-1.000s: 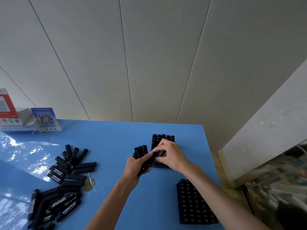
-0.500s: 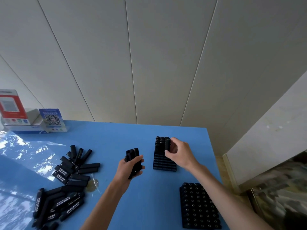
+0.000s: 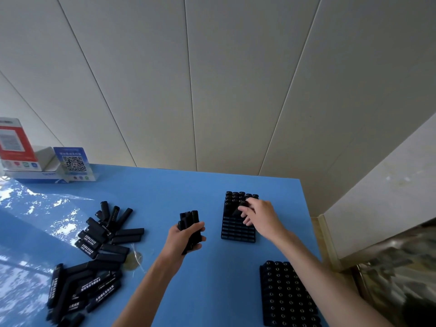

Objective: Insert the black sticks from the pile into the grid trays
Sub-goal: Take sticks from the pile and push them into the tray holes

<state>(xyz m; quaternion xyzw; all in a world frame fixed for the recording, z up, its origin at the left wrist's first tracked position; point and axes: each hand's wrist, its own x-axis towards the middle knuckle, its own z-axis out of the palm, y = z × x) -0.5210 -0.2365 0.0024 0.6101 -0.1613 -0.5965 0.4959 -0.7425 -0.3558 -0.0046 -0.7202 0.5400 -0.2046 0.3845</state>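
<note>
On the blue surface (image 3: pixel 151 192) the black sticks were in three places. A loose pile (image 3: pixel 94 256) lay at the left, well apart from the trays. The left hand (image 3: pixel 182 237) held a small bundle of sticks (image 3: pixel 190 228) — its grip was pressed closed around their lower half, the tops standing upright above the fist. The far grid tray (image 3: pixel 237 230) already carried some rows of sticks at its back part; the front rows looked not yet filled. The right hand (image 3: pixel 262 217) was over this tray, and its fingers (image 3: pixel 243 210) seemed to pinch one stick (image 3: pixel 241 205) at the edge of the filled rows, though the black on black made this hard to see. A second grid tray (image 3: pixel 286 295) lay nearer to the person, and its holes seemed all free.

The sticks looked stiff, light and smooth — probably plastic, so a bundle could slip if held loosely. I judge it best to take each stick near its upper end, so the lower end stays free to enter the hole.
</note>
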